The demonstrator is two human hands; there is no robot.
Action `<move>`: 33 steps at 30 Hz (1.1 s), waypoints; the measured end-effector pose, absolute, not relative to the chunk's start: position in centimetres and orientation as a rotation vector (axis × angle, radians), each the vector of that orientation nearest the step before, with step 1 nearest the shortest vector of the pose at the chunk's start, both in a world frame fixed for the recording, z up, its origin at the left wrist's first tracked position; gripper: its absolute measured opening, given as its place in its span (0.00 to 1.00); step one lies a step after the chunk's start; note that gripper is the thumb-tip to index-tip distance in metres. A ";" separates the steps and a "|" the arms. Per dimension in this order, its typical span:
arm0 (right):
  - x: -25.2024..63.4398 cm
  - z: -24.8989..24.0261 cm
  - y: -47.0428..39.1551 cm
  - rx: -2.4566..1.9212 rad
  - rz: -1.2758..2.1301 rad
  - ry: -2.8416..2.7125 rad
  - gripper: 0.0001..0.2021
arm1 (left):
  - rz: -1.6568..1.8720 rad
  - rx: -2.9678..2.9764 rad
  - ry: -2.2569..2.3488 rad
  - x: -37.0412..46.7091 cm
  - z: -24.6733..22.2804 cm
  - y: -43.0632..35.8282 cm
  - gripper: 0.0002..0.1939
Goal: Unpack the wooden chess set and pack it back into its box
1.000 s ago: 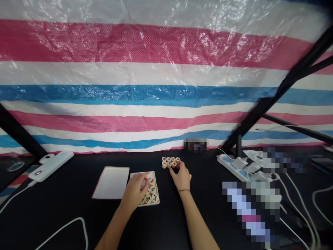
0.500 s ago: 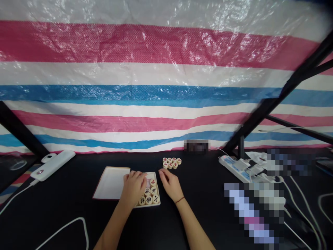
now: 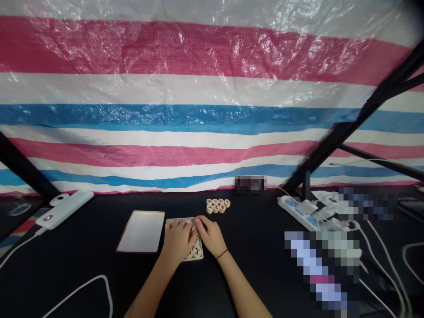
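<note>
My left hand lies over a shallow white box of Chinese chess pieces. Its fingers are curled down among the pieces, and what they hold, if anything, is hidden. Round cream pieces with black characters show at the box's near right. My right hand is at the box's far right corner, fingers bent together, their tips partly hidden beside the left hand; I cannot make out anything in them. Behind the box, several red-marked pieces stand on the black table in two rows. Left of the box lies the box lid, its white inside facing up.
A white power strip with a cable lies at the far left. On the right are another power strip with plugs, tangled white cables and blurred-out objects. Striped plastic sheeting hangs behind the table, between black frame bars.
My left hand has shifted right over the box, covering more pieces. My right hand has moved left from beside the box to its far right corner. The red-marked pieces have stayed put.
</note>
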State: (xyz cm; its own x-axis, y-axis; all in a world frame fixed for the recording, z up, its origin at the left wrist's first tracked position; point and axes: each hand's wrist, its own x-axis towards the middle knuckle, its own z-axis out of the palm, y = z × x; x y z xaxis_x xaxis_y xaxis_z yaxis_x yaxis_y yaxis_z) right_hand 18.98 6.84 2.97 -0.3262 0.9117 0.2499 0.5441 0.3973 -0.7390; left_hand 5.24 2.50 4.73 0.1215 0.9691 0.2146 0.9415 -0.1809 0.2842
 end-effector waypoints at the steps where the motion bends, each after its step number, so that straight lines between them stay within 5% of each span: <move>1: 18.9 2.9 6.8 -1.238 0.721 -1.998 0.16 | 0.544 2.276 1.950 5.3 4.9 2.5 0.12; 9: 19.2 2.2 7.0 -1.149 0.621 -1.761 0.12 | 0.701 2.130 1.998 5.2 4.9 2.3 0.06; 20: 19.1 3.5 6.2 -0.933 0.287 -2.003 0.11 | 1.381 1.847 1.677 4.5 5.1 2.0 0.11; 33: 27.4 0.4 10.7 -1.970 -0.025 -1.613 0.13 | 1.449 1.388 1.508 3.5 3.4 2.7 0.15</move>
